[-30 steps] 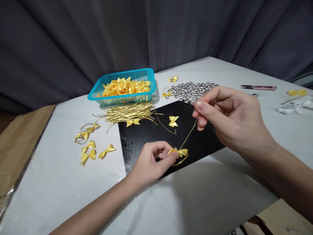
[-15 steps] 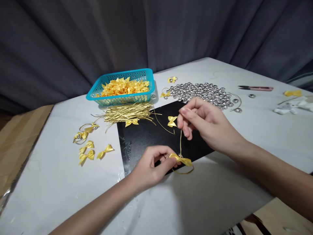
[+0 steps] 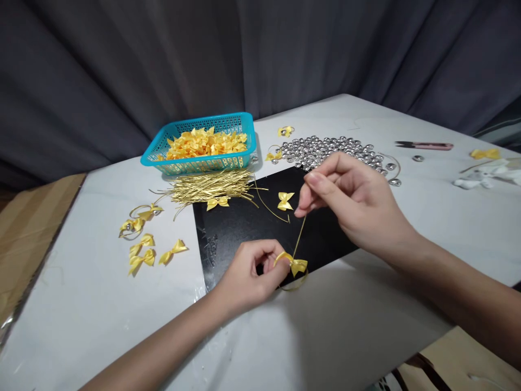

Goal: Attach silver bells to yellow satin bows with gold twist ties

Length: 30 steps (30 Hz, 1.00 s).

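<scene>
Between thumb and fingers, my left hand (image 3: 256, 271) pinches a yellow ribbon bow (image 3: 299, 266) over the near edge of the black mat (image 3: 240, 228). A gold cord (image 3: 300, 237) rises from the bow to my right hand (image 3: 345, 198), whose closed fingertips grip its upper end. Below the bow the same cord seems to curve in a loop. The silver bead seen at the bow earlier is mostly hidden. Another yellow bow (image 3: 285, 201) lies on the mat just left of my right hand.
A blue basket (image 3: 195, 161) of yellow bows stands at the back, with a bundle of gold cords (image 3: 211, 186) before it. Silver beads (image 3: 321, 150) are heaped behind my right hand. Finished-looking bow loops (image 3: 131, 227) lie left; pink-handled snips (image 3: 425, 145) lie right.
My right hand has moved slightly right, so the cord now slants instead of hanging nearly straight. The bow has turned in my left fingers, and its bead no longer shows clearly.
</scene>
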Motion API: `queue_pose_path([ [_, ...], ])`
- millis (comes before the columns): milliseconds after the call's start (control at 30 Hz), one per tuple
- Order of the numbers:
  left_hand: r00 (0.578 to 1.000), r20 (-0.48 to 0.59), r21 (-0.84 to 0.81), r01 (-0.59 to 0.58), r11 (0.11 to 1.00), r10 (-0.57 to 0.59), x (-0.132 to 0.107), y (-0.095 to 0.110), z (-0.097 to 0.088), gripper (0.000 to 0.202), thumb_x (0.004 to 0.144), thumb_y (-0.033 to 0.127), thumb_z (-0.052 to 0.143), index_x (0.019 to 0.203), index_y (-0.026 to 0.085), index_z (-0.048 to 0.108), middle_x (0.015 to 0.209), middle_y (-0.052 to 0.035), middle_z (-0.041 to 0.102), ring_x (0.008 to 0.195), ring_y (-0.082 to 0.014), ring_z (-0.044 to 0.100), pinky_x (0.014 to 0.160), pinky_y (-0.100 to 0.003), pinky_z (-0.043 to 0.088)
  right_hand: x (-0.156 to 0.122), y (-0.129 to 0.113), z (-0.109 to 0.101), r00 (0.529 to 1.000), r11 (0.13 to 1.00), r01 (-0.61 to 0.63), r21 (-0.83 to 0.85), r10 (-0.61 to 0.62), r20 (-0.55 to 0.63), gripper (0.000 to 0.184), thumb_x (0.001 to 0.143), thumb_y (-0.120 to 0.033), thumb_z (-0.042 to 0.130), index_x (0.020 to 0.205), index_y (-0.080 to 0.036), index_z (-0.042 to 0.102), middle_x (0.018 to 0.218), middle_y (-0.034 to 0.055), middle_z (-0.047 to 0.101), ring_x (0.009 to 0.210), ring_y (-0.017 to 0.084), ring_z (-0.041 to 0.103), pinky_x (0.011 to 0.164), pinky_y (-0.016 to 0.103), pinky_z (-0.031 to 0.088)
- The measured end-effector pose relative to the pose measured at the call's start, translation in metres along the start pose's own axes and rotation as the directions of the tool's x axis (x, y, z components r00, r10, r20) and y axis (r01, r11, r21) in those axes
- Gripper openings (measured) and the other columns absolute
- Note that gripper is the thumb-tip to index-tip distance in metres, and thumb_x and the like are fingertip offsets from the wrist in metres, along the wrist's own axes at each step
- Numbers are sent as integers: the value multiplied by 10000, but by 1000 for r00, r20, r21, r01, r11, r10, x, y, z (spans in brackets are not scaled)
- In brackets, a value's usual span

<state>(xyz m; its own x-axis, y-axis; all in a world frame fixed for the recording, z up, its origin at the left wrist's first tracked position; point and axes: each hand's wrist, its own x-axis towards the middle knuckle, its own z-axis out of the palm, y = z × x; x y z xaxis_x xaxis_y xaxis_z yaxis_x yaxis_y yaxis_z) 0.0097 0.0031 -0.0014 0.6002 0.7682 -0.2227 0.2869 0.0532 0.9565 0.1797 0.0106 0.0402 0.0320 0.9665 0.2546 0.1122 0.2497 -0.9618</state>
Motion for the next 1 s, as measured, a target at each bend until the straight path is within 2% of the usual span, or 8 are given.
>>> queue_pose_path([
  [300, 1000, 12, -60, 0, 998, 1, 1, -1, -2, 244, 768, 339, 516, 596, 171, 473, 566, 31, 406, 549, -108, 347, 524, -257, 258, -2, -9, -3, 998, 999, 36, 37, -34, -49, 158, 867, -241, 580, 747, -192, 489, 606, -41, 617, 534, 76, 632, 545, 190, 514],
  [400, 1000, 9, -122, -18, 992, 19, 0, -1, -2, 223, 756, 300, 528, 584, 164, 489, 553, 24, 443, 541, -104, 373, 521, -244, 277, 1, -4, -2, 991, 993, -105, 57, 100, 89, 176, 853, -295, 594, 745, -174, 526, 659, -13, 652, 604, 100, 660, 579, 205, 514],
  [467, 999, 0, -204, -53, 978, 54, 0, -1, -4, 207, 757, 265, 530, 583, 155, 512, 568, 13, 489, 554, -102, 409, 537, -232, 309, 4, 4, 0, 945, 967, -255, 1, 249, 212, 183, 866, -329, 561, 800, -159, 570, 783, 34, 686, 747, 130, 673, 653, 230, 518],
  [567, 996, -31, -328, -91, 940, 86, 0, -5, -6, 188, 768, 228, 533, 602, 143, 548, 590, 6, 537, 574, -98, 458, 566, -216, 352, 5, 16, 3, 916, 933, -325, -151, 351, 196, 211, 872, -331, 528, 975, -155, 584, 996, 77, 659, 923, 150, 623, 753, 262, 495],
  [633, 995, -62, -392, -91, 916, 73, 0, -8, -6, 185, 784, 228, 532, 621, 142, 555, 591, 7, 550, 568, -98, 487, 570, -213, 370, 5, 18, 3, 953, 932, -251, -261, 285, 103, 230, 849, -369, 550, 950, -164, 581, 923, 55, 640, 821, 136, 603, 684, 250, 474],
  [700, 994, -93, -431, -90, 898, 55, 0, -10, -5, 195, 805, 239, 527, 636, 144, 554, 594, 9, 555, 563, -100, 509, 572, -215, 383, 3, 12, 2, 952, 912, -213, -350, 274, 134, 292, 825, -442, 561, 755, -159, 561, 668, 3, 569, 587, 98, 523, 523, 220, 401],
  [867, 989, -136, -452, -111, 885, 55, 0, -12, -5, 215, 823, 233, 529, 630, 144, 561, 600, 15, 544, 586, -99, 508, 604, -216, 407, 0, -5, -2, 760, 866, -233, -441, 446, 472, 321, 739, -450, 657, 671, -147, 573, 483, -62, 385, 441, 52, 315, 393, 187, 216],
  [1000, 988, -149, -469, -114, 876, 49, 0, -11, -5, 197, 816, 258, 559, 658, 143, 584, 618, 16, 552, 600, -97, 510, 608, -210, 412, 1, -2, -3, 740, 874, -213, -436, 436, 512, 300, 782, -439, 607, 726, -145, 616, 495, -50, 414, 452, 59, 352, 407, 186, 226],
])
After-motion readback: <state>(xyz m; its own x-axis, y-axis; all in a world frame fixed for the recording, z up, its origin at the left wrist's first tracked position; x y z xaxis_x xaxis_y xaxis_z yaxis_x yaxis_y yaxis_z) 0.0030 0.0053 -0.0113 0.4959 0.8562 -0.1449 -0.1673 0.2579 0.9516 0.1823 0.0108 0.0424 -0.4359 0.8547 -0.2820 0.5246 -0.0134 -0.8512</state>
